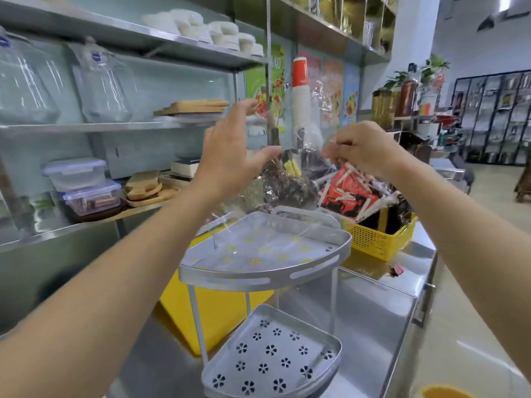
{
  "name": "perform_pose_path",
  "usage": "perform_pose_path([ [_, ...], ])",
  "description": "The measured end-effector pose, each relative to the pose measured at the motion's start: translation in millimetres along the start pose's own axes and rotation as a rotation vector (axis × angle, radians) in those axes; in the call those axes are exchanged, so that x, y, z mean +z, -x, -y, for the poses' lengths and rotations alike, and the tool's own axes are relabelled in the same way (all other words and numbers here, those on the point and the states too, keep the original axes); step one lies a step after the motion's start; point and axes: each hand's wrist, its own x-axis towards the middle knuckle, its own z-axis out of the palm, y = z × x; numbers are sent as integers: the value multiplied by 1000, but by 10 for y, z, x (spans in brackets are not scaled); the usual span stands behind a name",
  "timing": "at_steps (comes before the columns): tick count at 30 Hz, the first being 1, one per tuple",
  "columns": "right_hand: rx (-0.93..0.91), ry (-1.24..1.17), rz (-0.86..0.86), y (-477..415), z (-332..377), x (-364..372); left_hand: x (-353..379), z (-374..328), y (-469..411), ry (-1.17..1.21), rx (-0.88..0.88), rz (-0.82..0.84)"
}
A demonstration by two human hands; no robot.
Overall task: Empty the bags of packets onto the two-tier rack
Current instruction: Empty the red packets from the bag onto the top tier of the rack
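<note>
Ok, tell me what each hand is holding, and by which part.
The right hand pinches a clear plastic bag by its upper edge, above the rack's top tier. The left hand is open with fingers spread beside the bag; it grips nothing visible.

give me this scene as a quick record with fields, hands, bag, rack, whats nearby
left hand: open, fingers spread, beside the bag
right hand: pinched grip on the clear bag's top edge
clear bag: hangs over the top tier
red packets: bunched in the bag under the right hand
top tier: no packets resting on it
bottom tier: bare
yellow basket: behind the rack
</note>
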Motion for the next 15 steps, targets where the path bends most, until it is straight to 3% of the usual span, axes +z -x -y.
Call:
perform_pose_path([
  [6, -8, -83, 25, 26, 4, 94, 163, -184, -362, 187, -165, 208],
  [9, 0, -130, 15, 98, -85, 142, 290, -247, -482, 200, -102, 166],
  [15, 115, -552, -97, 463, -303, 185, 498, -295, -496, 258, -44, 86],
])
